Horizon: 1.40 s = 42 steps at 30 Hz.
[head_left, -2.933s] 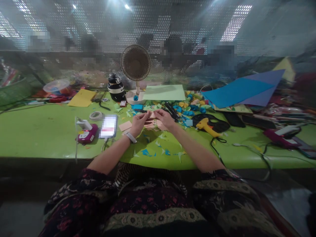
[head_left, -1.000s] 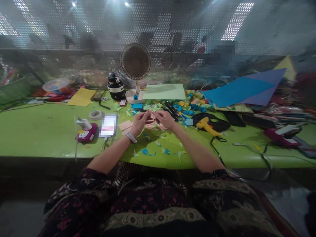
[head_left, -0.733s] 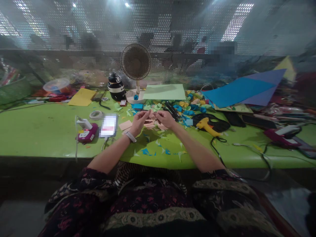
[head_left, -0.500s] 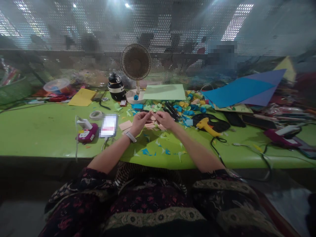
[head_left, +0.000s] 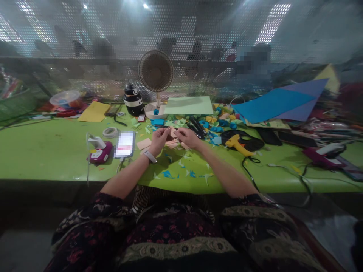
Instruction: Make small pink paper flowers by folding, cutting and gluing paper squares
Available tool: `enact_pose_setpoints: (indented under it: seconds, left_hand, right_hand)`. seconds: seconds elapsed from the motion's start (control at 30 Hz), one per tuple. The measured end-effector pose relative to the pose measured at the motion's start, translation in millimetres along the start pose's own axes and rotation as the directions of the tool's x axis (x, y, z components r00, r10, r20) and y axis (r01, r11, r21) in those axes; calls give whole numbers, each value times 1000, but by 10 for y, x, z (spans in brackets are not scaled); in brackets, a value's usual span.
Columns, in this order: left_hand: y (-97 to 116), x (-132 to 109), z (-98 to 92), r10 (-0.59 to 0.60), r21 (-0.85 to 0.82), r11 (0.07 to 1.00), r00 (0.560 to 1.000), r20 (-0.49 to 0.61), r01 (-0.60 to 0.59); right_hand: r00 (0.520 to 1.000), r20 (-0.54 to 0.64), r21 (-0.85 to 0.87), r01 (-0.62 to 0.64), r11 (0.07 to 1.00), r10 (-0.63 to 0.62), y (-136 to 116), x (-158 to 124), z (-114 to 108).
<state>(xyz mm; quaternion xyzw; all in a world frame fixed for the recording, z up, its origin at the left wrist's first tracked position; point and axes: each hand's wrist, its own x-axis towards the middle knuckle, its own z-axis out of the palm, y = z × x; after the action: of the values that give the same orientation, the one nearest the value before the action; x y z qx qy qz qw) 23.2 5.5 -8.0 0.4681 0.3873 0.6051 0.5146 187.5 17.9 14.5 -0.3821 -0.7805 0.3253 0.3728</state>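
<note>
Between my hands, over the middle of the table, is a small peach paper piece [head_left: 172, 132]. My left hand [head_left: 159, 140] pinches its left side, and my right hand [head_left: 187, 138] pinches its right side. The fingers hide part of it, so its exact shape is unclear. More peach paper pieces [head_left: 172, 144] lie just below the hands. A flat peach paper square [head_left: 144, 144] rests left of my left hand. Black-handled tools [head_left: 197, 127] lie beyond my right hand, their kind hard to make out.
A phone [head_left: 124, 144], a tape roll [head_left: 110, 132] and a purple power socket [head_left: 100, 152] lie to the left. A yellow glue gun [head_left: 239, 145] rests on the right. Behind stand a fan [head_left: 155, 71] and a bottle [head_left: 134, 101]. Paper scraps [head_left: 170, 174] litter the front.
My fingertips have drawn slightly apart, and more of the peach paper shows between them. The things on the table stay where they were.
</note>
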Motion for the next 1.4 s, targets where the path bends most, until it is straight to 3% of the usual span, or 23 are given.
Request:
enact_pose_setpoints:
  seconds: [0.27,0.37,0.5,0.63,0.9,1.07,1.17,1.23,1.4]
  left_hand:
    - [63,-4,-1,-57,-50,997,998,0,57]
    - [105,-33,-1,-85,-98,991,996,38,88]
    - [121,-62,2,-35,-122,991,995,90,46]
    - [100,-58,6,-2,-104,994,995,97,12]
    - [63,-24,1,16,-88,996,996,87,-8]
    - [20,5,-7,35,-43,999,994,101,-31]
    - [-5,31,-32,75,41,996,994,77,-78]
    - [-12,41,-53,109,131,984,990,90,-120]
    - [2,43,-86,236,417,871,966,106,-259]
  right_hand:
    - [995,44,237,-101,966,93,-5,14,-28]
    - [984,65,415,-176,893,164,23,29,-22]
    - [967,84,601,-241,762,239,45,44,-9]
    - [954,120,659,-285,697,276,19,40,-9]
    - [936,179,676,-340,654,301,-18,15,-53]
    - [929,201,592,-368,717,311,3,26,-50]
    - [951,33,446,-288,847,306,17,28,-42]
    - [968,-88,310,-198,930,235,25,22,-37]
    - [989,-95,85,-110,990,118,69,18,2]
